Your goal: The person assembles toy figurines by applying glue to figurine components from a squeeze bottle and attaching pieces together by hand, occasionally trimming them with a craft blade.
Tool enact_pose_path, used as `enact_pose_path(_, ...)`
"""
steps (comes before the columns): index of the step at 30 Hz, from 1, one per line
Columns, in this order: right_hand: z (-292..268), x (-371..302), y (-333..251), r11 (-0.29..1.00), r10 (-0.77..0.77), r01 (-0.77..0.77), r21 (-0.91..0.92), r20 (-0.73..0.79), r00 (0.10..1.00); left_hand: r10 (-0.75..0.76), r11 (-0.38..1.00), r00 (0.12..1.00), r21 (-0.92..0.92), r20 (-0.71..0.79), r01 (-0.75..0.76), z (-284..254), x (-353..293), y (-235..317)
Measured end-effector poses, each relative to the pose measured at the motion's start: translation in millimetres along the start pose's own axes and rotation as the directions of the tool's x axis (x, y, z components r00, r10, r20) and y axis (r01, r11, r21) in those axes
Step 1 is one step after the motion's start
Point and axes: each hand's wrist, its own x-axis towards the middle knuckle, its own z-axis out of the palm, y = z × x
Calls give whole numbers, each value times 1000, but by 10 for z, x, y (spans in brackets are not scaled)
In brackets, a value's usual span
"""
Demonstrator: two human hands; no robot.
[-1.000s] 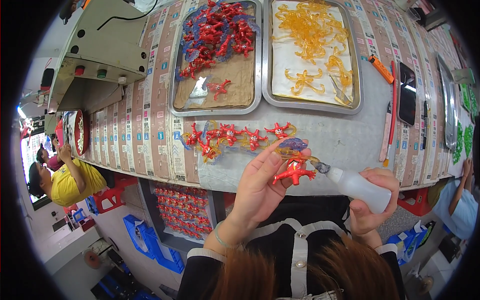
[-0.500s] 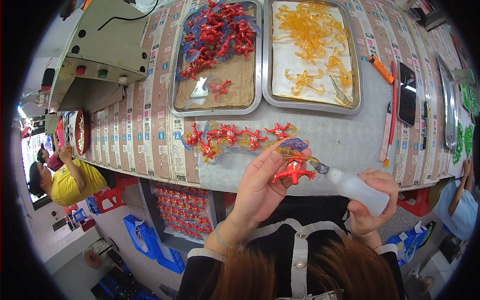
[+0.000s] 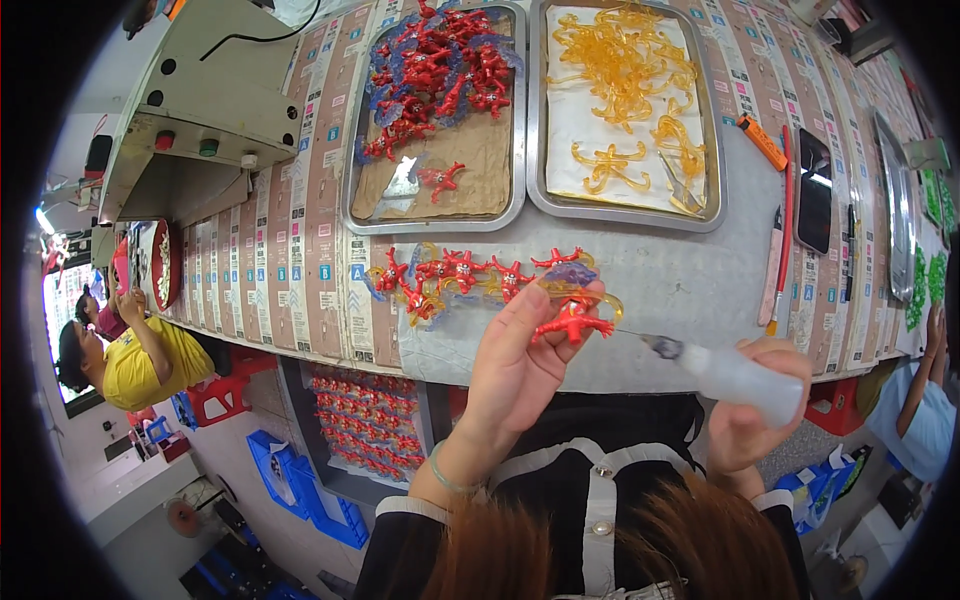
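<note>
A: What is the right hand (image 3: 757, 418) doing, close to the body?

B: Its fingers are wrapping around a whitish squeeze bottle (image 3: 745, 380), over the near edge of the counter (image 3: 690, 270). The bottle is leaning, its long axis running from lower right to upper left. The dark tip (image 3: 664, 347) and the thin needle (image 3: 640, 337) are pointing left, toward the red figure (image 3: 572, 322). If the needle is touching it, I cannot tell.

A: And where is this figure staying?

B: It is hanging in the left hand (image 3: 520, 350), above the counter, inside the near edge. Thumb and fingers are making a narrow pinch on its left side. The red limbs are spreading left and right, and one is pointing to the near edge. Its clear blue and yellow part is pointing toward the far side.

A: What is lying beyond?

B: A row of similar figures (image 3: 460, 275) is stretching to the left, along the near edge. Farther, the left tray (image 3: 440, 222) is carrying a heap of red-and-blue figures (image 3: 440, 70) toward its far edge, and the right tray (image 3: 625, 212) is carrying yellow clear pieces (image 3: 620, 60).
</note>
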Motion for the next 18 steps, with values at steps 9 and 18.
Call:
enact_pose_path(9,-191,146,775,936,342,-351,20,-290,894,-13,999,1000,-34,9,14,-17,-24,7)
enact_pose_path(18,-78,2,618,891,-253,121,-438,-257,933,-90,986,984,-125,155,110,-15,-72,-34)
